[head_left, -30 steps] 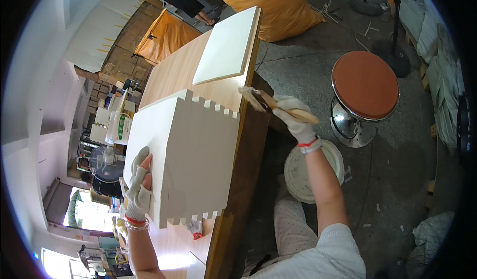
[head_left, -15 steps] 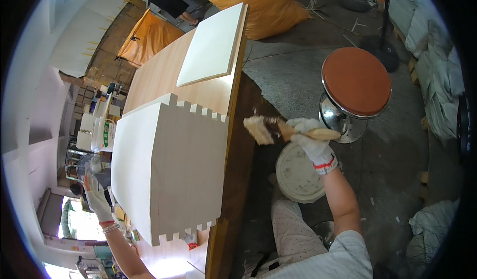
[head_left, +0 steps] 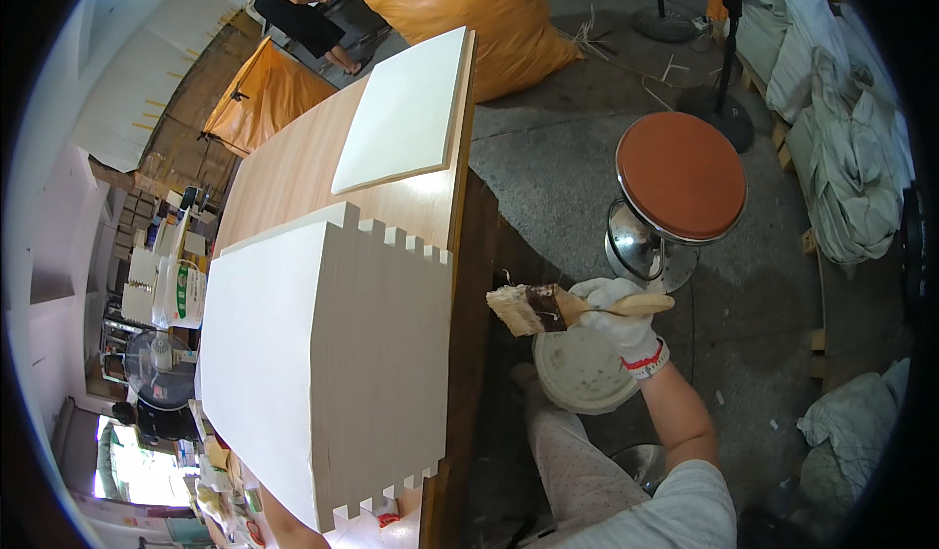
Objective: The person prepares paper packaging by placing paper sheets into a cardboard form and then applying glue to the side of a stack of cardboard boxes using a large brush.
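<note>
A wide brush (head_left: 548,309) with a pale wooden handle, a dark band and whitish bristles is gripped in my right hand (head_left: 616,314), which wears a white glove with a red-striped cuff. Its bristles point left, toward the table edge. Below it stands a round whitish bucket (head_left: 584,373), partly hidden by the hand and brush. To the left rises a tall white stack (head_left: 381,353), its near side toothed along the top and bottom edges. My left forearm (head_left: 286,527) shows beside the stack's lower left edge; the left hand itself is hidden.
A white board (head_left: 401,109) lies farther back on the wood-topped table (head_left: 284,172). On the floor at right are a red-brown round stool (head_left: 682,177) and pale sacks (head_left: 846,158). A large orange sack (head_left: 469,21) and a person (head_left: 298,21) are beyond. A fan (head_left: 161,368) stands at left.
My left hand has moved from beside the stack at left down out of sight. The brush in my right hand has turned a little and lowered slightly. The whole view has shifted.
</note>
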The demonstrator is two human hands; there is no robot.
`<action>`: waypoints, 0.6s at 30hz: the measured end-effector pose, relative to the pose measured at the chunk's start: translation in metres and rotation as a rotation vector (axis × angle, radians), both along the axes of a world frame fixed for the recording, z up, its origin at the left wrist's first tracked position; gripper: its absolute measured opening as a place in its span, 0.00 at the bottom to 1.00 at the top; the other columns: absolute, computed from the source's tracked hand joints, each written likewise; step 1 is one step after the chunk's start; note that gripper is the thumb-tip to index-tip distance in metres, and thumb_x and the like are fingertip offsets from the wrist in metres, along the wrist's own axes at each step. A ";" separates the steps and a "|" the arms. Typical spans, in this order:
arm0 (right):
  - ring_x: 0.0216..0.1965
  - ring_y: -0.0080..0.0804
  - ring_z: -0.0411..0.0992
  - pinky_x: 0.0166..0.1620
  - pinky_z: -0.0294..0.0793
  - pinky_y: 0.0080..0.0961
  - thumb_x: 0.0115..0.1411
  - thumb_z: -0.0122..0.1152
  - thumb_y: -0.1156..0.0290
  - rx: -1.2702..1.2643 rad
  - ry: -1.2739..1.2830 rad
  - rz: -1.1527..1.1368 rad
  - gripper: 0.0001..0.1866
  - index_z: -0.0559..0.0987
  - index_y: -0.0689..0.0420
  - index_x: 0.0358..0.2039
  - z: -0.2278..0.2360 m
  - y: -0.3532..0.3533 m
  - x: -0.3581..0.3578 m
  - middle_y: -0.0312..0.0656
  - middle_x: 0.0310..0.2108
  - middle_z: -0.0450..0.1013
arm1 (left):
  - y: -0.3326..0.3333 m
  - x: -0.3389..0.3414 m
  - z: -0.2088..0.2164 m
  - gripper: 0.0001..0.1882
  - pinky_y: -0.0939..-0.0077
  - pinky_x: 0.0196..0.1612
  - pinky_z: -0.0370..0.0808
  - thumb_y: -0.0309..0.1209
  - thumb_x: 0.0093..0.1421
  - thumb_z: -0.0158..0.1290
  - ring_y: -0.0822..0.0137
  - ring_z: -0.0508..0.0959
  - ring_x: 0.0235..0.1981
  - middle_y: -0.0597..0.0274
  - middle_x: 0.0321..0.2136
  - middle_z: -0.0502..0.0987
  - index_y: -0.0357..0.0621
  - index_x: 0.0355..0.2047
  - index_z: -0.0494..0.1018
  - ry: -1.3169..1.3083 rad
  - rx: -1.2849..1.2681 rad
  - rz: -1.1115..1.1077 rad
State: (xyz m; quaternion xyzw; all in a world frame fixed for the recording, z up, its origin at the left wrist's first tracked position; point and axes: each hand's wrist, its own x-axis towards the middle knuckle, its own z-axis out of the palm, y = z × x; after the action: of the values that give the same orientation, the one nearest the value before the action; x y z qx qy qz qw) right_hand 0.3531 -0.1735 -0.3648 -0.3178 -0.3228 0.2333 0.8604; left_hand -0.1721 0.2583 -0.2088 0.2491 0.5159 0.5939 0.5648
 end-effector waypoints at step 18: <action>0.44 0.28 0.74 0.46 0.75 0.26 0.54 0.65 0.79 0.075 0.176 0.094 0.13 0.76 0.59 0.41 0.023 0.045 -0.066 0.43 0.44 0.76 | -0.140 0.145 0.202 0.25 0.58 0.63 0.62 0.34 0.70 0.34 0.57 0.64 0.63 0.53 0.63 0.61 0.42 0.65 0.55 1.156 0.911 -0.785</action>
State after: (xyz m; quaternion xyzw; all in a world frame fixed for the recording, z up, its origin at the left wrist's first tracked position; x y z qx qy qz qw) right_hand 0.2874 -0.1289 -0.3422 -0.2483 -0.2688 0.2882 0.8849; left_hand -0.0270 0.1185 -0.0073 0.8805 0.3095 0.2830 0.2207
